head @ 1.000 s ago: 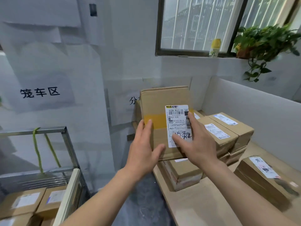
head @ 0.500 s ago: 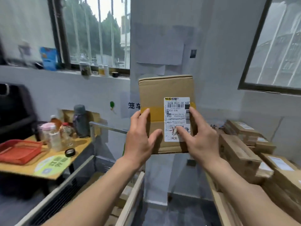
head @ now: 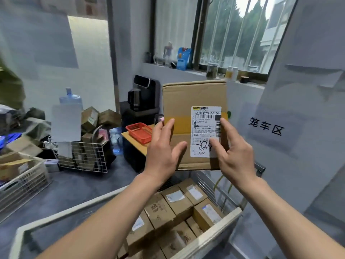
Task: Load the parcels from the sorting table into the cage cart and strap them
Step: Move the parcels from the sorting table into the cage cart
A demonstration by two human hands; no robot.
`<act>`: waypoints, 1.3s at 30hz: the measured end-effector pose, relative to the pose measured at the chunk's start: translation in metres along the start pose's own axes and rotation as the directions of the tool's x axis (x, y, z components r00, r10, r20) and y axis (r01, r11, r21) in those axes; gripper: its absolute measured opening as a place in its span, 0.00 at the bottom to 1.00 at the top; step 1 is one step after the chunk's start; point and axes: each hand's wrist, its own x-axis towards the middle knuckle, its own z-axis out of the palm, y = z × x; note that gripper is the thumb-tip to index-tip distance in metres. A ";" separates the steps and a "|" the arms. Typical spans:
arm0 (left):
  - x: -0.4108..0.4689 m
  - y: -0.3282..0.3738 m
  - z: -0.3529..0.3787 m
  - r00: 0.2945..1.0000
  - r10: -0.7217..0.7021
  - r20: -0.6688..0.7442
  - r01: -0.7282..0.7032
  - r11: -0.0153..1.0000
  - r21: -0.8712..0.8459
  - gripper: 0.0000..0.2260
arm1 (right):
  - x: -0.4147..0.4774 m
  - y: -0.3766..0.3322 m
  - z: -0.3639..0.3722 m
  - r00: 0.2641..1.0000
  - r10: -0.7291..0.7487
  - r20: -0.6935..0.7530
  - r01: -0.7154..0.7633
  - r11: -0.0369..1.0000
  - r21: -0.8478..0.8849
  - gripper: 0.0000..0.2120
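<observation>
Head view, the only one I have: I hold the box [head: 188, 98] up in both hands, clear of everything, above the far end of the cart [head: 214, 228]. My left hand [head: 164, 152] clasps its left edge, thumb laid on the front. My right hand [head: 233, 152] clasps the right edge, thumb on the label [head: 205, 128]. Below, parcels [head: 168, 208] lie packed in the cart, label sides up. I judge this the loading step, with the set-down not yet made and the strapping further off. Next I'd need to lower the box flat onto that layer, keep clear of the rim and wire side, and let go only once it sits firm; I cannot pick out a free gap from here
</observation>
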 end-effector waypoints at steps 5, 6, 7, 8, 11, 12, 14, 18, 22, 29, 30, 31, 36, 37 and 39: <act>-0.021 -0.045 -0.030 0.989 -0.137 -0.057 0.141 0.987 0.082 0.31 | -0.004 -0.012 0.062 0.989 -0.059 0.137 0.046 0.994 0.098 0.28; -0.025 -0.055 -0.037 0.984 -0.165 -0.067 0.171 0.981 0.094 0.31 | -0.006 -0.016 0.076 0.984 -0.067 0.165 0.047 0.992 0.118 0.28; -0.030 -0.066 -0.044 0.978 -0.191 -0.079 0.199 0.974 0.106 0.31 | -0.008 -0.020 0.090 0.979 -0.072 0.192 0.046 0.989 0.138 0.28; -0.034 -0.077 -0.051 0.973 -0.212 -0.089 0.221 0.968 0.119 0.31 | -0.011 -0.026 0.105 0.973 -0.079 0.218 0.045 0.987 0.157 0.28; -0.046 -0.115 -0.073 0.958 -0.265 -0.112 0.280 0.947 0.154 0.31 | -0.020 -0.043 0.151 0.954 -0.082 0.287 0.029 0.982 0.186 0.28; -0.050 -0.129 -0.080 0.949 -0.292 -0.117 0.308 0.939 0.156 0.31 | -0.023 -0.048 0.167 0.948 -0.082 0.309 0.022 0.981 0.191 0.28; -0.058 -0.156 -0.093 0.929 -0.350 -0.120 0.365 0.919 0.150 0.31 | -0.029 -0.059 0.199 0.928 -0.081 0.363 0.007 0.980 0.201 0.28; -0.083 -0.212 -0.112 0.881 -0.460 -0.113 0.472 0.869 0.147 0.31 | -0.051 -0.077 0.260 0.883 -0.056 0.465 -0.030 0.984 0.175 0.28; -0.114 -0.267 -0.120 0.821 -0.567 -0.070 0.570 0.805 0.164 0.31 | -0.086 -0.078 0.316 0.820 -0.010 0.572 -0.071 0.990 0.119 0.30; -0.184 -0.339 -0.105 0.669 -0.743 0.028 0.726 0.661 0.191 0.32 | -0.158 -0.055 0.380 0.682 0.041 0.731 -0.126 0.990 0.062 0.29; -0.195 -0.348 -0.101 0.646 -0.763 0.041 0.742 0.639 0.203 0.32 | -0.168 -0.050 0.389 0.655 0.046 0.754 -0.135 0.989 0.057 0.29; -0.206 -0.358 -0.097 0.620 -0.783 0.051 0.759 0.615 0.215 0.32 | -0.180 -0.045 0.399 0.627 0.051 0.777 -0.143 0.988 0.051 0.29; -0.256 -0.405 -0.070 0.472 -0.877 0.093 0.838 0.479 0.261 0.32 | -0.234 -0.011 0.450 0.490 0.091 0.867 -0.153 0.988 -0.017 0.28; -0.265 -0.415 -0.065 0.447 -0.889 0.101 0.843 0.456 0.285 0.33 | -0.244 -0.004 0.460 0.461 0.094 0.883 -0.153 0.988 -0.025 0.29; -0.282 -0.436 -0.053 0.391 -0.912 0.123 0.856 0.409 0.316 0.33 | -0.264 0.010 0.480 0.412 0.079 0.908 -0.170 0.985 -0.008 0.29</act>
